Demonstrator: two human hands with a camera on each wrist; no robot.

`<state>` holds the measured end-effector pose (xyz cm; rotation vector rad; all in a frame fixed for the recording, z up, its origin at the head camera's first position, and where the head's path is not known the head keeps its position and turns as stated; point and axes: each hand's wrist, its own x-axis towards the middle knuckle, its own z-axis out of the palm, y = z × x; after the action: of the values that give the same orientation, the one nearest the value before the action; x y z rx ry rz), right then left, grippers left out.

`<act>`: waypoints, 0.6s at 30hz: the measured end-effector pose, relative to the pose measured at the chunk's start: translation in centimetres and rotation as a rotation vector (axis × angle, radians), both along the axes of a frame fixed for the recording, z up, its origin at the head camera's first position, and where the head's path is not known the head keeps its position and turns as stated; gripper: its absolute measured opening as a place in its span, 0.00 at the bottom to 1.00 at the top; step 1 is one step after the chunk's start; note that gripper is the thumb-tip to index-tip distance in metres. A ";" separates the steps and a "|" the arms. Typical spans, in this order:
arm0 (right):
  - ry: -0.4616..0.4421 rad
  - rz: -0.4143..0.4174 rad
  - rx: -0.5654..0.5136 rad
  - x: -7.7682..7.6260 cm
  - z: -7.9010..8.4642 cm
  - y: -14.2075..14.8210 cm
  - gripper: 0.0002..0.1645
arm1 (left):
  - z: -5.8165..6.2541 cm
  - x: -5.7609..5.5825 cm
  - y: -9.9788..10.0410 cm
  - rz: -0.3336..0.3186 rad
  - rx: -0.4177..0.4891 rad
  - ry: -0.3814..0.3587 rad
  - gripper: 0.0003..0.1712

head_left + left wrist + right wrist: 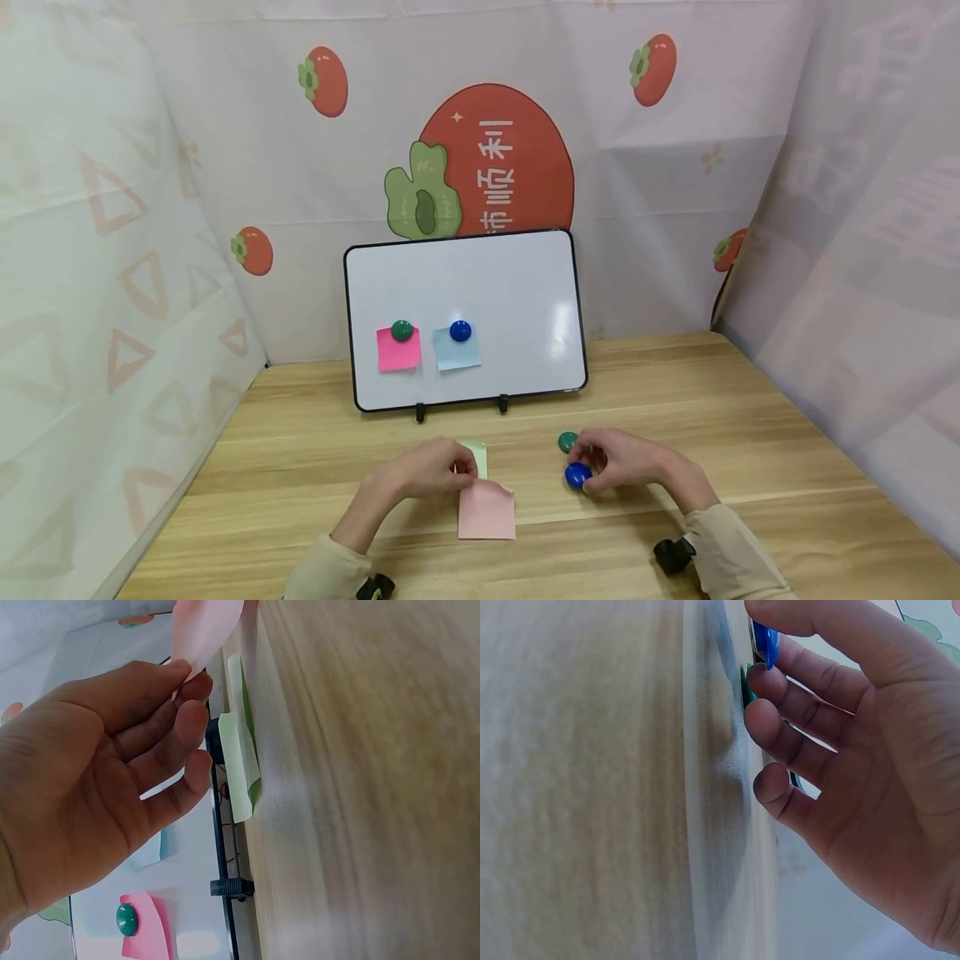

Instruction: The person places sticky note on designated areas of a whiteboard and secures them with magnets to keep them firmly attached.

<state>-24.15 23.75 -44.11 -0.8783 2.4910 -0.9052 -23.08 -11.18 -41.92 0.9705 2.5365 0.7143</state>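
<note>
My left hand point(433, 468) pinches the upper left corner of a light pink sticky note point(487, 515) between thumb and index finger. Just behind that note lies a pale green sticky note point(240, 761), partly hidden by the hand in the head view. To the right, my right hand point(626, 460) grips a blue round magnet point(578, 476) by its edges with thumb and fingertips. A green round magnet point(567, 442) lies on the wooden table right behind the blue one.
A black-framed whiteboard point(517, 308) stands tilted on small black feet at the back. On it, a green magnet point(402, 331) holds a bright pink note point(398, 354), and a blue magnet point(461, 331) holds a light blue note point(457, 356). Printed cloth walls enclose the table point(300, 467).
</note>
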 end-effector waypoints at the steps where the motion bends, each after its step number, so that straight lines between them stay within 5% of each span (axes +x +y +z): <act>1: 0.004 0.001 -0.001 0.0 -0.1 0.0 0.21 | 0.0 0.0 0.0 0.008 0.006 -0.001 0.06; 18: 0.005 0.003 -0.012 0.1 0.0 -0.3 0.21 | 0.3 -0.8 0.1 0.141 0.095 0.052 0.05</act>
<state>-24.03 23.48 -44.13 -0.8887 2.4908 -0.9189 -23.88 -11.09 -41.61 0.8566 2.6583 0.8674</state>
